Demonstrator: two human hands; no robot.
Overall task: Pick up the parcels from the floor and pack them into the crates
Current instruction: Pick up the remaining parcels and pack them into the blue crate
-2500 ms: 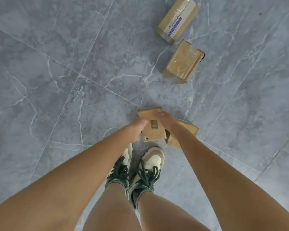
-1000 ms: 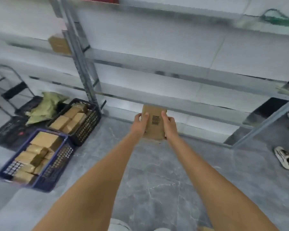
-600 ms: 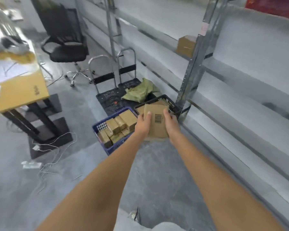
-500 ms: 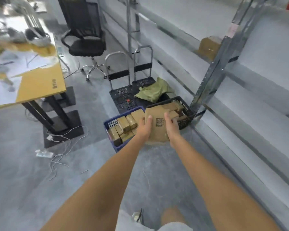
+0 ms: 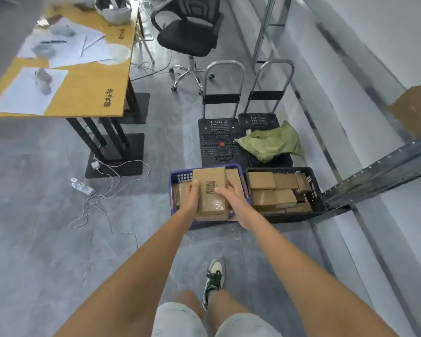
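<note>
Cardboard parcel (image 5: 210, 190), barcode face up, is held above the blue crate (image 5: 174, 177) at the 12 o'clock position ahead of the person; the left hand (image 5: 190, 197) grips its left edge and the right hand (image 5: 230, 199) its right edge, fingers curled round the sides, probably to keep it level for lowering; whether it touches the parcels beneath cannot be told. The blue crate already carries brown parcels; free space in it is hidden by the held parcel. The black crate (image 5: 316, 190), just beside at 1 o'clock, is close to full. Two folding trolleys (image 5: 219, 139) stand beyond the crates; a green sack (image 5: 270, 142) lies on one; loose cables (image 5: 112, 188) lie at 10 o'clock, clear of the approach; the tabletop (image 5: 90, 86) with papers stands at 11 o'clock.
</note>
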